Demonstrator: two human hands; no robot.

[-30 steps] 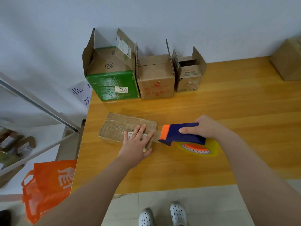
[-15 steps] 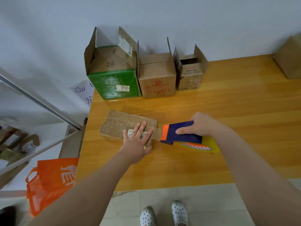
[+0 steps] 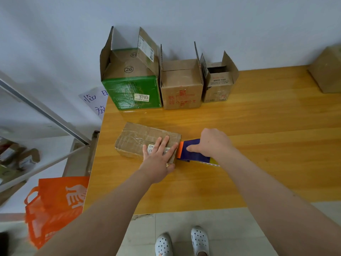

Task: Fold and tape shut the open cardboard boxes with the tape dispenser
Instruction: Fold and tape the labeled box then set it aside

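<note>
A: In the head view, your left hand lies flat on the closed cardboard box. The fingers are straight and a little spread over its white label, and the thumb hangs past the near edge.

B: And your right hand grips the tape dispenser, fingers curled over its blue body and thumb along the near side. Its orange end sits right against the box's right end, low on the wooden table.

A: Your three open boxes stand in a row at the wall with their flaps up: the green box, the middle box touching it, and the small box just beside that.

B: Another brown box sits at the far right, well apart. An orange bag hangs left of the table, and your white shoes show below.
</note>
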